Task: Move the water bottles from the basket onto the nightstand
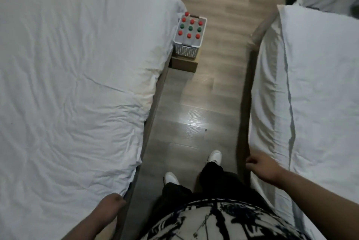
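A white perforated basket [186, 50] stands on a low brown box [183, 64] on the floor, against the far corner of the left bed. Several water bottles [190, 28] stand upright in it, with red and green caps. My left hand [112, 203] hangs low by the near corner of the left bed, fingers curled, holding nothing. Beside the edge of the right bed my right hand [260, 165] hangs loosely curled and empty. Both hands are far from the basket. No nightstand is in view.
A white-covered bed [68, 84] fills the left side and another white bed [310, 93] the right. A narrow aisle of wood floor [196, 119] runs between them toward the basket. My feet in white shoes [214, 157] stand in the aisle.
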